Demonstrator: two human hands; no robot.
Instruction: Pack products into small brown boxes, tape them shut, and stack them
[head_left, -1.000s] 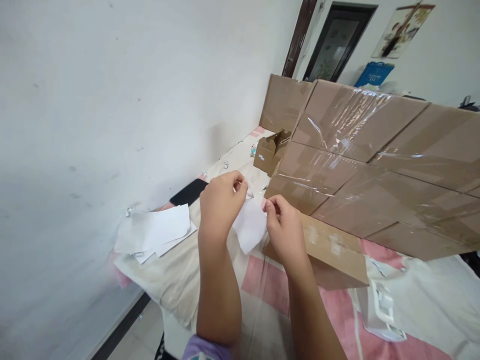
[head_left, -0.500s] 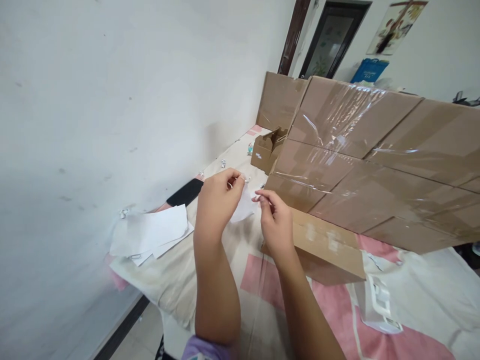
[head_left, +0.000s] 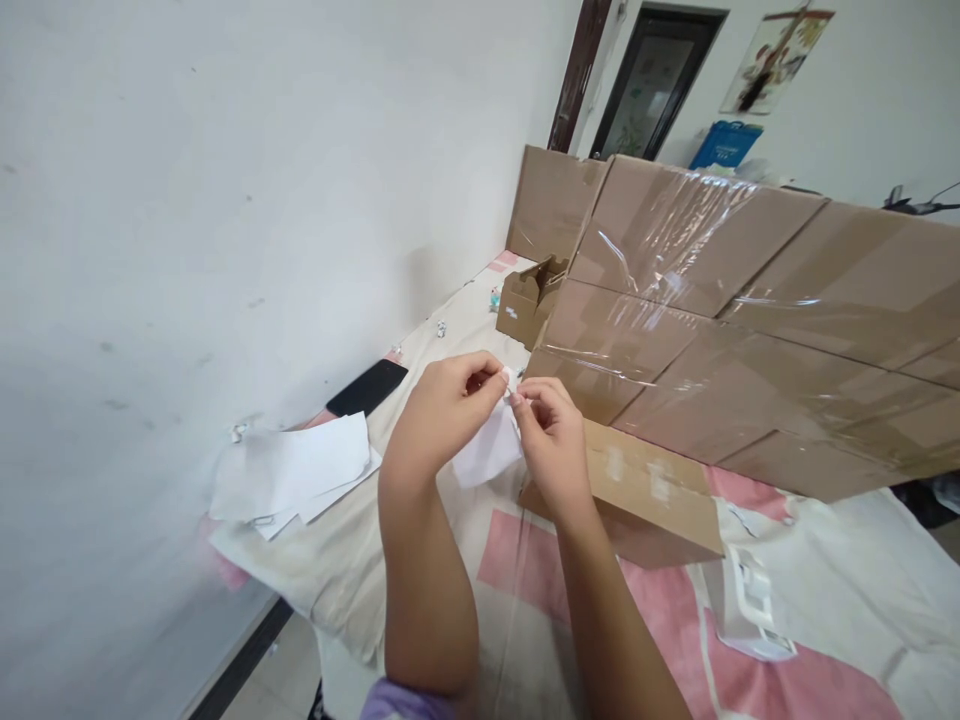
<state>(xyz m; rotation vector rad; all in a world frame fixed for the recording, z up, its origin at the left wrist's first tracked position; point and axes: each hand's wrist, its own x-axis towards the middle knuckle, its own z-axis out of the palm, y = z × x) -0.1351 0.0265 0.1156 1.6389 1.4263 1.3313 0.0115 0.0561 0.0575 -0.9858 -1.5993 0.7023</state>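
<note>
My left hand is closed in a pinch on the upper part of a white sheet of paper, which hangs down behind the hands. My right hand is closed too, its thumb and forefinger meeting the paper's edge beside the left fingertips. Something thin and small shows between the fingertips, too small to name. To the left lie stacked white paper sheets, a wire clip at their lower edge. Behind them a black phone lies flat by the wall.
A closed cardboard box lies right of my hands, before a wall of taped cartons. A small open carton stands farther back. At right is a white handled box. Small silvery bits lie on the cloth.
My hands have come together: the left moved right and slightly down, so the fingertips now meet at the paper's edge. More of the hanging sheet shows. The view has shifted slightly.
</note>
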